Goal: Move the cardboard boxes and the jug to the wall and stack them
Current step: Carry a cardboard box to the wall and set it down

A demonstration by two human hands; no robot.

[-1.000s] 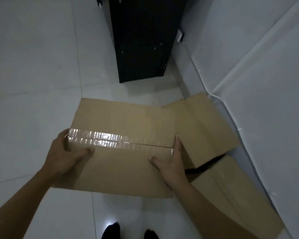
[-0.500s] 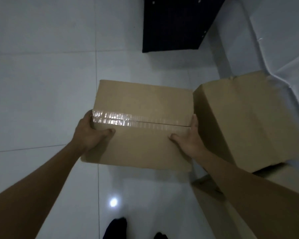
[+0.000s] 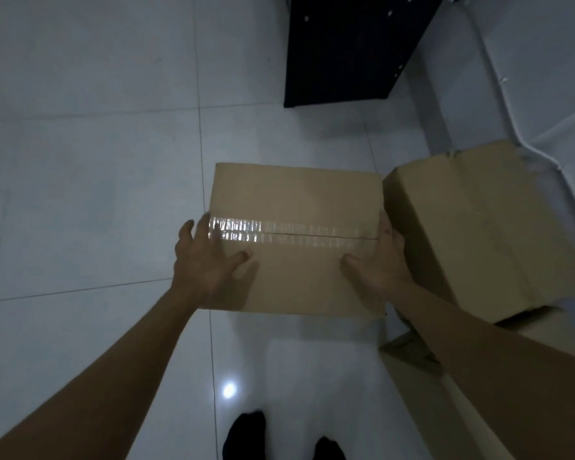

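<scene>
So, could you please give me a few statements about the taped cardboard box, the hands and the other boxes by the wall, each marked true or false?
1. Both hands, the left hand and the right hand, are on the brown taped cardboard box. True.
2. Shiny clear tape runs along the box's top seam. True.
3. A jug stands on the taped box. False: nothing is on top of it, and no jug is in view.
4. The untaped brown cardboard box on the right rests on another cardboard box near the white wall. True.
5. The dark cabinet stands on the taped box. False: it stands on the white tiled floor beyond it.
</scene>
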